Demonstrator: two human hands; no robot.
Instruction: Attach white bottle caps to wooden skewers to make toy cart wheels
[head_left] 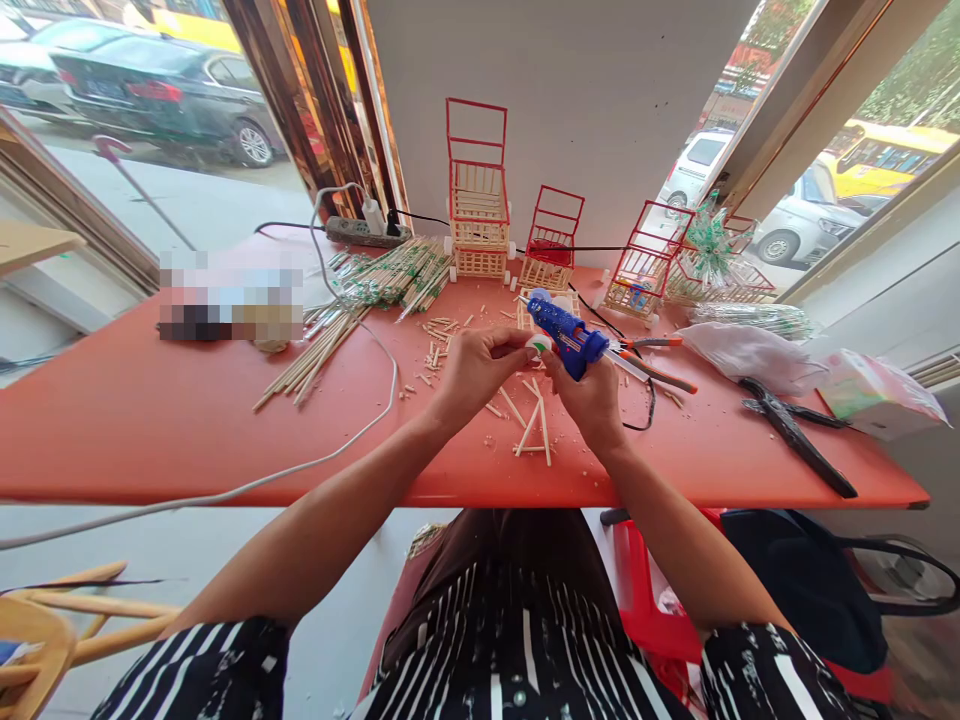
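My right hand (590, 392) is closed around a blue glue gun (564, 334) whose nozzle points left. My left hand (478, 362) pinches a small white round piece (538, 344) right at the nozzle tip. Both hands hover over the red table (150, 420), above a few loose wooden sticks (534, 425) and small cut bits (436, 345).
Three red-and-wood stick carts (478, 205) stand along the white wall. A pile of long sticks (352, 305) and a power strip (364, 232) lie at the left, its white cable (360, 430) crossing the table. Orange-handled pliers (652, 360), black cutters (795, 435) and plastic bags (750, 350) lie right.
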